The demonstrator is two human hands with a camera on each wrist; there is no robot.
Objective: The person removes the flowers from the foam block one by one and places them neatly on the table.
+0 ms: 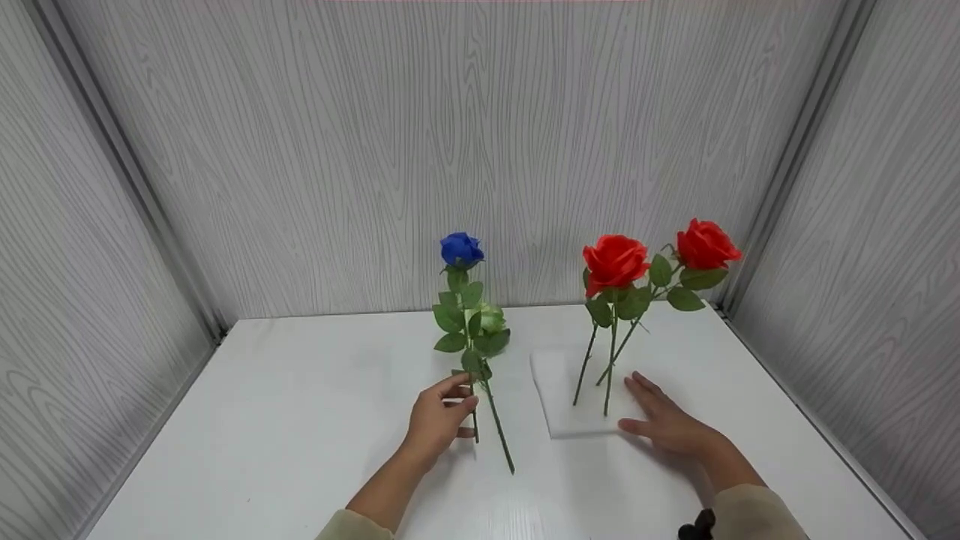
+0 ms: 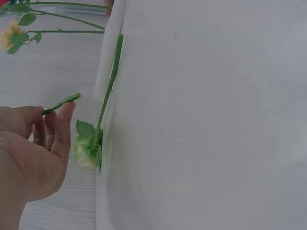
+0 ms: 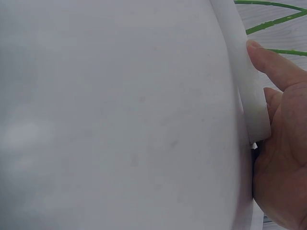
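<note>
My left hand (image 1: 439, 424) pinches the lower stem of a blue rose (image 1: 461, 249), holding it up off the table with the bloom away from me. Below it a pale green rose (image 1: 491, 319) lies on the table, its stem pointing towards me; the left wrist view shows its bloom (image 2: 85, 152) beside that hand. On the right, a white foam slab (image 1: 562, 420) has several stems standing in it. Two carry red roses (image 1: 616, 262); in the left wrist view a pale orange flower (image 2: 8, 36) shows too. My right hand (image 1: 671, 424), fingers spread, rests against the slab's right side.
The white table (image 1: 300, 420) is bounded by a grey wood-grain panel (image 1: 337, 150) at the back and by side panels (image 1: 900, 262). The second red rose (image 1: 706, 244) leans out to the right over the slab's far side.
</note>
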